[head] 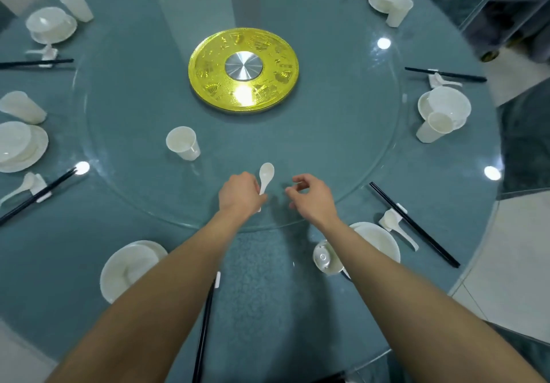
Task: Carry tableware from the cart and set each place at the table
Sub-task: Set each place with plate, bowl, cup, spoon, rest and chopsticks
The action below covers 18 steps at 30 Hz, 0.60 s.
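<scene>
My left hand (239,193) grips the handle of a white ceramic spoon (265,176), its bowl pointing away over the glass turntable (342,156). My right hand (309,196) hovers just to the right of it, fingers curled apart and holding nothing. A white cup (182,143) stands on the turntable to the left of the spoon. At the near place, a white plate with a bowl (128,269) lies under my left forearm, black chopsticks (204,332) beside it. Another plate (378,241) and an upside-down cup (326,256) sit under my right forearm.
A gold disc (243,69) marks the turntable's centre. Set places ring the round teal table (59,228): plates, bowls, cups, spoons on rests and black chopsticks at left (18,147), right (443,109) and far side. Tiled floor shows at the right (520,248).
</scene>
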Tool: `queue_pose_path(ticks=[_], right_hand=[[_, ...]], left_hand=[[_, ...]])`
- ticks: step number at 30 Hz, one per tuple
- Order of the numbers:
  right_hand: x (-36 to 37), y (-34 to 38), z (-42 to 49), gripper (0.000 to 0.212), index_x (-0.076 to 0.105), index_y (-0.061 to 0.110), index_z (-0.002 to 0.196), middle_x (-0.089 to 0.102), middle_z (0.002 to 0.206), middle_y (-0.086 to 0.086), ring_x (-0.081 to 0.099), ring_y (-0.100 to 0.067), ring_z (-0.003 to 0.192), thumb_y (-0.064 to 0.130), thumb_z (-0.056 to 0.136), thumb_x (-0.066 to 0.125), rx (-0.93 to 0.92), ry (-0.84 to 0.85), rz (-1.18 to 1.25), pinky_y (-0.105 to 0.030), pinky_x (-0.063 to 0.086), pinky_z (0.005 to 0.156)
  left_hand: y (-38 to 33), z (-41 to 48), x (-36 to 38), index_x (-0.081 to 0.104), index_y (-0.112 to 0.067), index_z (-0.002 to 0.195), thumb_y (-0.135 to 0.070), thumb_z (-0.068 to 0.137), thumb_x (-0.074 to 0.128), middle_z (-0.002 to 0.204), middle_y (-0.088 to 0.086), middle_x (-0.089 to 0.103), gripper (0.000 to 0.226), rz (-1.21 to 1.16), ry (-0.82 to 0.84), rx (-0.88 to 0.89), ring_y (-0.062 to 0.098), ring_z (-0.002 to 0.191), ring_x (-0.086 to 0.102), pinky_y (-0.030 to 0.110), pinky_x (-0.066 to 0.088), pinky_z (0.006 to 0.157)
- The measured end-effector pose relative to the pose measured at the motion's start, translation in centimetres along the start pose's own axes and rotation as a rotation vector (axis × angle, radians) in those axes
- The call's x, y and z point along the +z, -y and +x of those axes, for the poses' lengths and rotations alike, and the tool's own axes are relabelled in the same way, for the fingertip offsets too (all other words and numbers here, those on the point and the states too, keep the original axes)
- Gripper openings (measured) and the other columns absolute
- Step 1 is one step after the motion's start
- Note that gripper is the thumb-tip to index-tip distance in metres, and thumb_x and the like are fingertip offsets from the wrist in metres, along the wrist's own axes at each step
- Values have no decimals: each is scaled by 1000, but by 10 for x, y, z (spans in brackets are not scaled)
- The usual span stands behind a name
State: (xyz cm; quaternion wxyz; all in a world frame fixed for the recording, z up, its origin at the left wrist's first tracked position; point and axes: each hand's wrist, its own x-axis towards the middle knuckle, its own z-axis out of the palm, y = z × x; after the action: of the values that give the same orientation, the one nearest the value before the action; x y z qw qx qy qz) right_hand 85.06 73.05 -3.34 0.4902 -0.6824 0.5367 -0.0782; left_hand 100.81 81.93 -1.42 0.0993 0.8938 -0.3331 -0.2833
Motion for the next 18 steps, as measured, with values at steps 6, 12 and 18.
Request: queue_pose_path(ticks=[6,12,18], right_hand=[[17,15,-30,30,68,23,119,70,97,11,76,-23,86,34,92,71,-52,23,7,-44,59,93],[51,18,-79,31,69,22,119,70,99,10,76,-24,87,35,90,70,-99,70,-31,-45,58,93],[85,10,-131,31,68,19,123,70,99,7,75,-24,86,29,93,69,-123,125,-66,-45,59,90]], left_hand=[[37,-29,-13,71,-25,78,-28,76,78,76,-3,71,7,-21,-44,-38,24,77,70,34,61,72],[96,-76,-20,69,-28,78,-35,75,80,79,-5,72,13,-47,-109,-102,23,80,70,33,60,75],[153,-125,-17,68,-28,77,-33,75,80,77,-8,72,13,-74,-140,-154,20,78,70,31,57,70]])
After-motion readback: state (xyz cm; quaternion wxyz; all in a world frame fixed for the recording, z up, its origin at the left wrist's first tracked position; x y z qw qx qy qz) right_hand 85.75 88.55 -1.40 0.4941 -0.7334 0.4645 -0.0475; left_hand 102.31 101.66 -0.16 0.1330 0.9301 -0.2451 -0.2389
